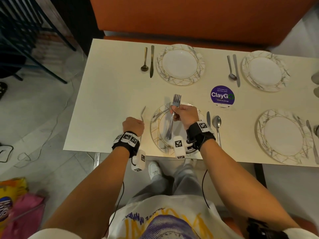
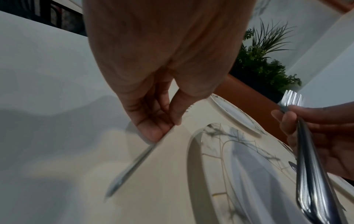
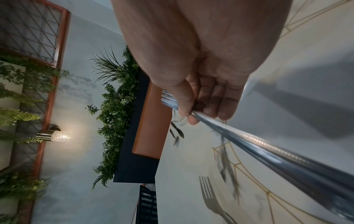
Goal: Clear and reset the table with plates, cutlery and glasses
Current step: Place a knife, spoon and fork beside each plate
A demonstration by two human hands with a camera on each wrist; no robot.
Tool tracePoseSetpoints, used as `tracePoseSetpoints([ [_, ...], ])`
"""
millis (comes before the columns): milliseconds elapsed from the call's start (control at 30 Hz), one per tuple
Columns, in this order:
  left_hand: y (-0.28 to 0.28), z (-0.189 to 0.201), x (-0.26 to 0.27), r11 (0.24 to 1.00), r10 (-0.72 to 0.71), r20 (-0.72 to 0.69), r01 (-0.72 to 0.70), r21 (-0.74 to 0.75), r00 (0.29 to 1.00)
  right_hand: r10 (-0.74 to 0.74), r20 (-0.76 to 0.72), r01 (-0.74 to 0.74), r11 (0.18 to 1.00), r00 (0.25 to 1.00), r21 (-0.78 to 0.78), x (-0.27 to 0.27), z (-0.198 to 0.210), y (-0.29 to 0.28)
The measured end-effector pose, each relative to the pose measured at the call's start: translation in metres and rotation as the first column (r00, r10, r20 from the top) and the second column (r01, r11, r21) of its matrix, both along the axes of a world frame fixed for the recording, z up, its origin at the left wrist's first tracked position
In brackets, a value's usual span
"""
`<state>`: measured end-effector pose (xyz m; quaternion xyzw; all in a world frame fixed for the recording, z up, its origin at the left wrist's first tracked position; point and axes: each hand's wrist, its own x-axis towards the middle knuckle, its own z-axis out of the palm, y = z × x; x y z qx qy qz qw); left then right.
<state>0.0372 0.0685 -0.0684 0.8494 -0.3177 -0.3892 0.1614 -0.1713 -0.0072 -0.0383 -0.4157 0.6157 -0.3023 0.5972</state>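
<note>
My right hand (image 1: 181,114) (image 3: 193,115) grips a bundle of silver forks (image 1: 173,118) (image 3: 268,145) near their necks, tines pointing away, above the near marble-patterned plate (image 1: 158,124) (image 2: 229,159). Left of that plate my left hand (image 1: 133,125) (image 2: 164,125) pinches the handle of a single fork (image 1: 143,112) (image 2: 134,165), held low over the white table (image 1: 107,100). Its tines point toward the far side. A knife (image 1: 208,118) and a spoon (image 1: 217,125) lie right of the near plate.
Three more patterned plates are set: far left (image 1: 180,64), far right (image 1: 265,70), near right (image 1: 283,136), each with a knife beside it and the far two with a spoon. A purple round sticker (image 1: 222,96) marks the table's middle. An orange bench (image 1: 189,18) lines the far side.
</note>
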Motion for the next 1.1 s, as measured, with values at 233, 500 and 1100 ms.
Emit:
tracePoseSetpoints([
  [233, -0.009, 0.004, 0.002, 0.998, -0.032, 0.002, 0.032, 0.050, 0.999, -0.008, 0.006, 0.008, 1.000, 1.000, -0.004, -0.004, -0.001, -0.002],
  [500, -0.004, 0.008, 0.007, 0.992, -0.070, 0.042, 0.065, 0.108, 0.997, -0.010, 0.007, 0.010, 1.000, 1.000, -0.001, -0.005, -0.007, -0.003],
  [1100, -0.003, 0.005, -0.003, 0.987, -0.162, 0.125, 0.159, 0.033, 0.979, -0.007, -0.006, 0.007, 1.000, 1.000, -0.010, -0.014, -0.005, -0.001],
])
